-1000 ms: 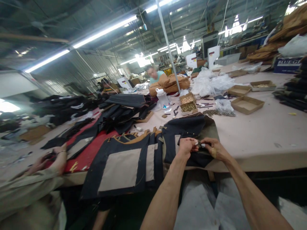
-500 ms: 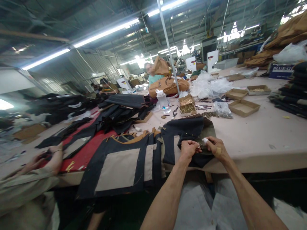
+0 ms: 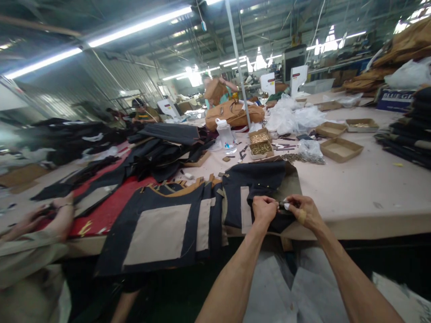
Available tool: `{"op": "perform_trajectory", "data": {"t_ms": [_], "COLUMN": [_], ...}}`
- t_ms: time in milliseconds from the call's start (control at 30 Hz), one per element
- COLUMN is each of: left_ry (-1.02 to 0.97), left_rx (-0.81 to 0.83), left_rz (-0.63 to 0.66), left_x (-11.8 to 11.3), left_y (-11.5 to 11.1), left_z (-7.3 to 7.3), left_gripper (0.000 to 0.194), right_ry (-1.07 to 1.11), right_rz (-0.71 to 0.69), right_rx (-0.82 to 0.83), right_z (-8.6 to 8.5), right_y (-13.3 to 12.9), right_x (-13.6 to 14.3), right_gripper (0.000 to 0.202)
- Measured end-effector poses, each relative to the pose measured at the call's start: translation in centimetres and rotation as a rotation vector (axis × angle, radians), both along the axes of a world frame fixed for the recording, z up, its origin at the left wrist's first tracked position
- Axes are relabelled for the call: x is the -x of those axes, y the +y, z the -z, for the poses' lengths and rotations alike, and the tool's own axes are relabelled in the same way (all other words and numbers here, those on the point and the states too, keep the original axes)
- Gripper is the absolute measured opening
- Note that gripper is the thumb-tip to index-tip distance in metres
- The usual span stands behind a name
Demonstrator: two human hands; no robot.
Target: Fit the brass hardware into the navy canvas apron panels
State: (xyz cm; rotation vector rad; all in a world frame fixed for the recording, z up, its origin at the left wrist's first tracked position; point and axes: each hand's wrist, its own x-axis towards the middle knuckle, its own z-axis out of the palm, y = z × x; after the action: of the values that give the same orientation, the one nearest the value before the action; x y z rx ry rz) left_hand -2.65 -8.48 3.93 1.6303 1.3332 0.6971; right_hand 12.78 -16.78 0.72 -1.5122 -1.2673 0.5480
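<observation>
A dark navy fabric piece [image 3: 255,175] with an olive underside and a beige strip lies in front of me at the table edge. My left hand [image 3: 265,210] is closed, pinching a gathered part of this fabric between thumb and fingers. My right hand [image 3: 305,211], with a tan patch near the thumb, pinches a small white object [image 3: 287,206] against the cloth, close to the left fingertips. What kind of object it is I cannot make out. Two small brass-coloured dots show on the fabric above my left hand.
Navy panels with beige patches [image 3: 157,233] overhang the table edge at left. Beyond the fabric are boxes of small brass parts [image 3: 261,149], a water bottle [image 3: 225,134], pliers-like tools and an open cardboard tray [image 3: 341,150]. A co-worker's hands [image 3: 57,215] work at far left.
My right hand's white object has come closer to the left fingertips and now meets the cloth. The view has shifted slightly. In the background, a person has lifted an arm by a brown item.
</observation>
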Motion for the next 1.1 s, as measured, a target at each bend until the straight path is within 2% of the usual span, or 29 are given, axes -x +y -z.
{"op": "perform_trajectory", "data": {"t_ms": [133, 200, 333, 533, 967, 1100], "left_ry": [-0.019, -0.041, 0.015, 0.036, 0.038, 0.037], "left_rx": [-0.229, -0.237, -0.151, -0.172, -0.081, -0.118], "left_rz": [0.199, 0.233, 0.182, 0.126, 0.108, 0.146], "left_x": [0.9, 1.2, 0.8, 0.3, 0.3, 0.5], "left_y": [-0.7, -0.6, 0.2, 0.3, 0.2, 0.1], "left_z": [-0.5, -0.6, -0.4, -0.3, -0.7, -0.9], "left_gripper": [0.013, 0.013, 0.01, 0.006, 0.008, 0.006], "right_ry": [0.024, 0.056, 0.107, 0.221, 0.33, 0.329], "right_rz": [0.004, -0.013, -0.052, -0.068, -0.035, -0.029], "right_rx": [0.001, 0.001, 0.0, 0.002, -0.017, 0.006], "right_z": [0.5, 0.8, 2.0, 3.1, 1.9, 1.3], "right_y": [-0.2, -0.2, -0.2, -0.3, -0.8, -0.6], "right_x": [-0.2, -0.4, -0.8, -1.1, -0.4, -0.3], "right_gripper": [0.023, 0.025, 0.029, 0.032, 0.026, 0.028]}}
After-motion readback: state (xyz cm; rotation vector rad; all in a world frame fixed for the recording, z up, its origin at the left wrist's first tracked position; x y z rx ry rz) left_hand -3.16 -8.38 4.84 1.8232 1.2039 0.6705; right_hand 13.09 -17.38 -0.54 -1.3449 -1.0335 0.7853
